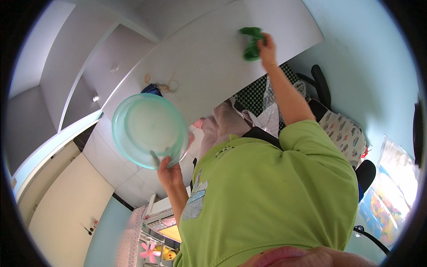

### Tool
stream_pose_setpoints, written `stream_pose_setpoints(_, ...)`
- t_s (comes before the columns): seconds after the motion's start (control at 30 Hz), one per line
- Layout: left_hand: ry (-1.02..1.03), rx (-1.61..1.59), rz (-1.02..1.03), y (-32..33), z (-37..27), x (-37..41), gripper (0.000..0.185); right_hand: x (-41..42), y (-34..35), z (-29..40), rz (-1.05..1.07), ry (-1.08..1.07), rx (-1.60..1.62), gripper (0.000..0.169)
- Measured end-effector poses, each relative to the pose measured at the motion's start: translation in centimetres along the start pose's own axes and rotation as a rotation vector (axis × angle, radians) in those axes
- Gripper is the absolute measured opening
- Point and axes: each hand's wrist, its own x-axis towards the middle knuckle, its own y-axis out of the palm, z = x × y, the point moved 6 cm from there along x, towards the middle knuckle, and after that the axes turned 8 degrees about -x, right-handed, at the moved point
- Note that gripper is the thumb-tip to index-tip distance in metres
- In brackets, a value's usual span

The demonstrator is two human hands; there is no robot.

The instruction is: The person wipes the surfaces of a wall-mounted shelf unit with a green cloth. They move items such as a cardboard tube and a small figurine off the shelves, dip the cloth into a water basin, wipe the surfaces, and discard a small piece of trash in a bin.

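Note:
My left hand (170,175) grips the rim of a round translucent turquoise plastic basin (151,128). The basin is held out over the tiled floor and the near-left edge of a pale tabletop (206,66). Some of its fingers show as a dark shape through the plastic. Over the far right part of that tabletop, my right hand (268,50) has its fingers closed on a crumpled green cloth (252,45). Blur keeps me from telling whether the cloth touches the surface.
Partly behind the basin lie a dark blue item (151,89) and tangled beige string (168,86). White shelving (90,66) adjoins the table at left. To the right stands a black chair armrest (321,86) near a patterned cushion (343,133) and a light blue wall (367,60).

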Motion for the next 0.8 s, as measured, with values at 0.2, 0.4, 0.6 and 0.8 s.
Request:
stream_pose_setpoints(0.2,-0.059,0.114,0.058,3.4,1.6,0.2,0.07,3.9,-10.0,-4.1,-0.057,0.156,-0.655,0.041)
stream_pose_setpoints(0.4,-0.11,0.128,0.068,3.8,2.7,0.5,0.069,-8.6,4.4,3.4,0.139,-0.52,-0.802,0.017)
stream_pose_setpoints(0.6,-0.126,0.166,0.086,4.7,1.9,0.2,0.068,-24.4,16.4,7.6,0.613,-0.897,-0.569,0.031)
stream_pose_setpoints(0.8,-0.124,0.148,0.038,4.4,2.0,1.1,0.067,-16.5,14.5,6.5,0.551,-0.405,-0.11,0.03)
